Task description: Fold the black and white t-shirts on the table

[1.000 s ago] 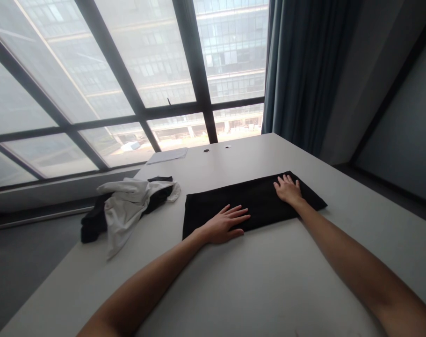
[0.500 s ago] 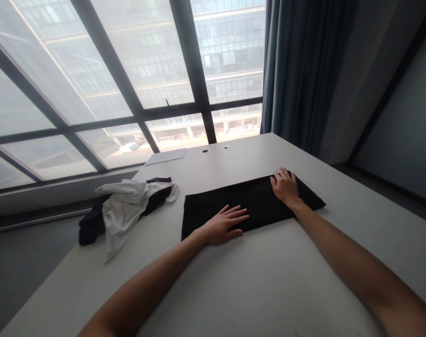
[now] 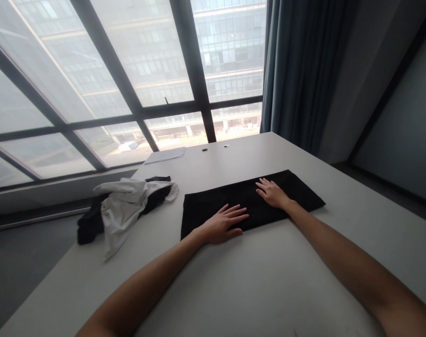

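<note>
A black cloth (image 3: pixel 213 201), folded into a long flat strip, lies across the middle of the white table (image 3: pixel 262 281). My left hand (image 3: pixel 223 222) rests flat on the strip's near edge, fingers stretched out and pointing right. My right hand (image 3: pixel 271 193) lies flat on the middle of the strip, fingers spread, close to the left hand. Neither hand holds anything.
A crumpled heap of white and black clothes (image 3: pixel 123 208) sits at the table's left edge. A sheet of paper (image 3: pixel 165 155) lies at the far edge by the window. A dark curtain (image 3: pixel 300 70) hangs behind the table's far right corner.
My right hand has slid left along the black cloth, from near its right end to its middle. My left hand has stayed in place.
</note>
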`<action>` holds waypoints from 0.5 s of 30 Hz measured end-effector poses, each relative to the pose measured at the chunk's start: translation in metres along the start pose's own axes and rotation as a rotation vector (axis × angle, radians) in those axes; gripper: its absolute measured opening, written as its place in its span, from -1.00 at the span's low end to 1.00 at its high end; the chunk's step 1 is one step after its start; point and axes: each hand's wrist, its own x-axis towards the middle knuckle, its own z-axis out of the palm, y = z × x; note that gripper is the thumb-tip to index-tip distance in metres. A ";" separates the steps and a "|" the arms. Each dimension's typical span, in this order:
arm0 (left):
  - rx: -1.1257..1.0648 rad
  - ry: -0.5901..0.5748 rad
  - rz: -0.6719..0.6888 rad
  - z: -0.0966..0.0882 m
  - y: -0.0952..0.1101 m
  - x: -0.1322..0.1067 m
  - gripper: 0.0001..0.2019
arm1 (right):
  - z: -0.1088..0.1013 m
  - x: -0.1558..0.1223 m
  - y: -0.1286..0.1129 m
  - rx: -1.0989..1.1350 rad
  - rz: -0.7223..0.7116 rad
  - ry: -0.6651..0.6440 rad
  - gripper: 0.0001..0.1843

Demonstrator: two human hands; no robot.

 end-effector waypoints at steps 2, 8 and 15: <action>-0.004 -0.001 -0.003 0.000 0.000 0.000 -0.43 | 0.000 0.000 0.000 -0.001 0.014 -0.009 -0.41; -0.008 0.008 -0.004 0.000 0.000 0.001 -0.42 | -0.002 0.000 -0.002 0.009 0.014 -0.015 -0.40; -0.007 -0.005 0.001 -0.001 0.000 0.001 -0.42 | -0.001 0.001 -0.001 0.009 0.007 -0.006 -0.41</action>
